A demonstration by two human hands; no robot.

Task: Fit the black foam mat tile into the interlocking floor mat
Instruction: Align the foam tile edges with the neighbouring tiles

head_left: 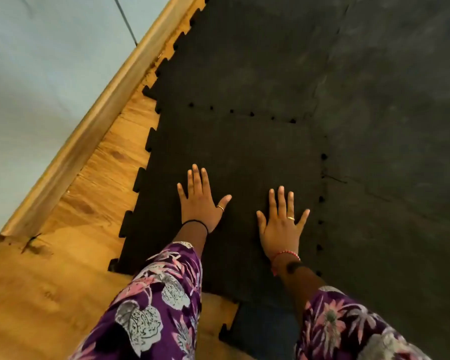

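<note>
Pressing my left hand (199, 203) and right hand (281, 227), both spread flat, on the black square foam mat tile (234, 157) touching the dark interlocking floor mat (387, 126)

Home room: wood floor (70, 255), skirting board (89, 120), foam mats (374, 126)

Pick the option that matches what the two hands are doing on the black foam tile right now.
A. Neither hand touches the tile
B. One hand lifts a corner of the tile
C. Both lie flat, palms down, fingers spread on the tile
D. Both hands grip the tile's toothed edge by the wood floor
C: the left hand and right hand both lie palm down with fingers spread on top of the black foam tile, away from its edges.
</note>
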